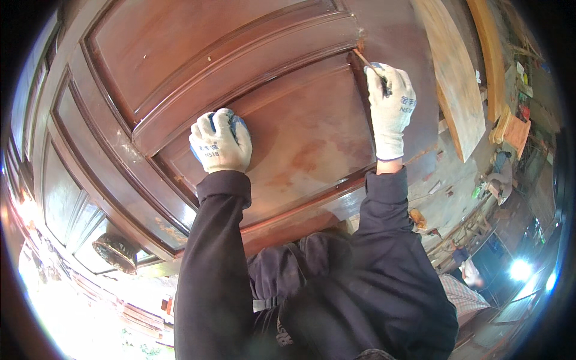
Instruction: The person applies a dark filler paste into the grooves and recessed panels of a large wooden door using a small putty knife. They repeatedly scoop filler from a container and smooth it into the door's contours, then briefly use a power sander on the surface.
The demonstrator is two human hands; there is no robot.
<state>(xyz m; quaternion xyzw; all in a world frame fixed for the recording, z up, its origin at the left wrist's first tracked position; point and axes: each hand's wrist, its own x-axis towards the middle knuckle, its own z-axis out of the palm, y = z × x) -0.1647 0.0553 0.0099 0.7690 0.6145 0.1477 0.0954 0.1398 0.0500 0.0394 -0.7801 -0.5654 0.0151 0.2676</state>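
A large reddish-brown panelled wooden door (306,129), with raised mouldings and cloudy, patchy spots on its surface, lies before me. My right hand (391,105), in a white glove with blue parts, grips a thin brown stick (367,61). The stick's far end meets the moulding near the panel's upper right corner; I cannot make out what kind of tip it has. Dark smudges mark this glove near the fingers. My left hand (222,141), gloved alike, rests on the left of the same panel with its fingers curled in. Whatever those fingers may hold is hidden.
A dark, round bowl-like container (116,252) stands at the lower left by the door's edge. Pale curved boards (453,75) lie to the right. Beyond them the floor carries scattered debris and a small wooden block (516,135). A bright lamp (521,270) shines at far right.
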